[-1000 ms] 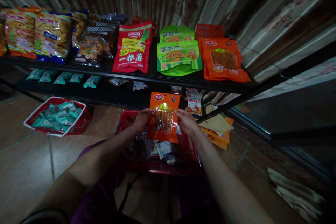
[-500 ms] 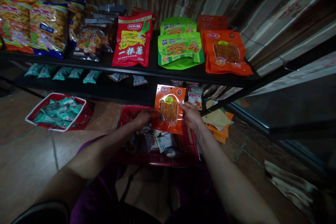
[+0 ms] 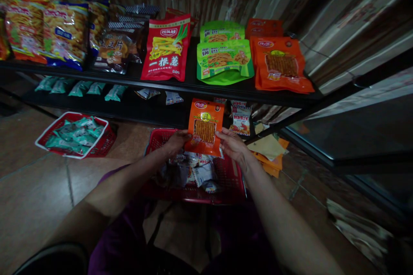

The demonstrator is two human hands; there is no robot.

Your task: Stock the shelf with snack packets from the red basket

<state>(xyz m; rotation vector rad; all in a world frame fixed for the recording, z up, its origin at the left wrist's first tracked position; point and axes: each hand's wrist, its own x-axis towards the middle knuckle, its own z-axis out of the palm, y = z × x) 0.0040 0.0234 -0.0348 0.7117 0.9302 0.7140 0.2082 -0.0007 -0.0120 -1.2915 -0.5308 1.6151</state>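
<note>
An orange snack packet with a window showing brown sticks is held upright between my two hands. My left hand pinches its left edge, and my right hand grips the right edge with the thumb in front. Right below is a red basket, which holds several small white wrapped snacks. Matching orange packets stand at the right end of the upper shelf. Beside them are green packets and a red packet.
Brown and yellow snack bags fill the left of the black shelf. A second red basket with teal packets sits on the floor at left. Lower right, papers and orange packets lie by the shelf post.
Both hands have brought the orange packet slightly up and to the left, turning its face more squarely toward me. The camera view has shifted a little.
</note>
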